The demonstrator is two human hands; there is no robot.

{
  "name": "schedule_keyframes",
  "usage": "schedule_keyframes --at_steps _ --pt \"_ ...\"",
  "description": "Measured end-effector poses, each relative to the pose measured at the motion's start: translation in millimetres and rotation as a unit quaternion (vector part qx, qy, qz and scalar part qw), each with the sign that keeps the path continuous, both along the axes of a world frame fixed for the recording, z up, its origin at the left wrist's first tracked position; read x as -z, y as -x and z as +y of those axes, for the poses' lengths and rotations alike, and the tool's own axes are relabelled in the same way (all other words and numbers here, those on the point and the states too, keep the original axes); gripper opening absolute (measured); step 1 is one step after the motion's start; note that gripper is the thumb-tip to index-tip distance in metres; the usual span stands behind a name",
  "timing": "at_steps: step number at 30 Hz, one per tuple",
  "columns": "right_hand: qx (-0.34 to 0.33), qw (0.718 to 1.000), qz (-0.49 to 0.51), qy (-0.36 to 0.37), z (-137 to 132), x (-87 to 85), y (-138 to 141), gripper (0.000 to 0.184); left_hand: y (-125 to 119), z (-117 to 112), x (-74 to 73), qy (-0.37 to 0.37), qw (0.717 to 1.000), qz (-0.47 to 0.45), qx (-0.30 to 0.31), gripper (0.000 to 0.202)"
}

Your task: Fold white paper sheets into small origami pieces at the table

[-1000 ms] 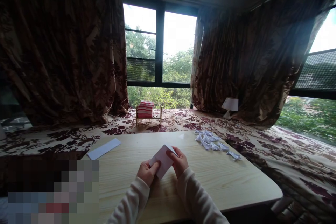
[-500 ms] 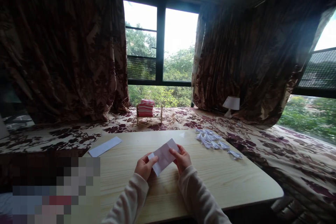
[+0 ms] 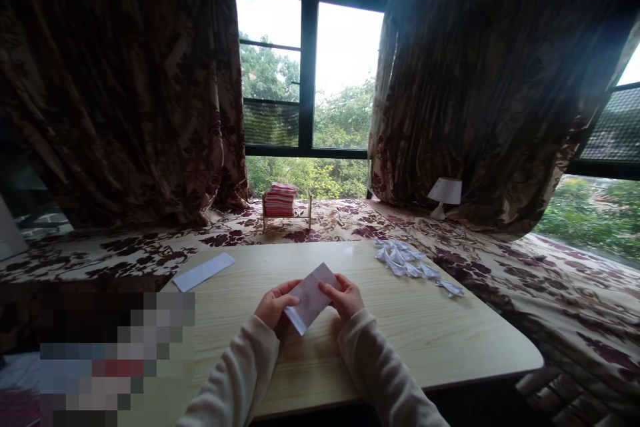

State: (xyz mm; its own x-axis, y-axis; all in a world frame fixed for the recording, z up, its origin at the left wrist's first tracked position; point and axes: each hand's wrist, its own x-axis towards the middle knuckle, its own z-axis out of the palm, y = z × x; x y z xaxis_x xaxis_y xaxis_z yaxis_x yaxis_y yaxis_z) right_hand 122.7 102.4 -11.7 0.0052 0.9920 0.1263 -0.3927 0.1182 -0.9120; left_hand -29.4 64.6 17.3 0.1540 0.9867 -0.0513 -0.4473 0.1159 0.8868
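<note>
A white sheet of paper, creased near its ends, is held tilted above the pale wooden table. My left hand pinches its left edge, thumb on top. On the right edge, my right hand grips it the same way, with the thumb on the face and the fingers behind. Farther left on the table lies a strip of white paper. At the back right corner sits a cluster of folded white paper pieces, with one folded piece a little apart.
Beyond the table, a ledge with floral cloth carries a small rack with folded red-and-white cloths and a white lamp. Patterned curtains flank the window. A pixelated patch covers the lower left.
The view has shifted slightly. The paper stays between both hands, and its left end now shows a folded or bent edge by my left thumb.
</note>
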Motion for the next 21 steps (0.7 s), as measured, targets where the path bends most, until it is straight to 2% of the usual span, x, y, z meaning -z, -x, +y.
schedule_keyframes --at_steps 9,16,21 --pt "0.034 0.994 -0.092 -0.047 -3 -1.0 2 0.030 8 11 16.9 -0.002 0.998 0.052 -0.030 0.035" --pt "0.061 0.986 -0.139 -0.068 -7 -4.0 -1 0.023 9 8 13.2 0.005 0.998 0.060 -0.008 0.037" --pt "0.067 0.983 -0.156 -0.074 -6 -3.3 -2 0.022 9 3 6.4 0.004 0.999 0.044 0.011 0.031"
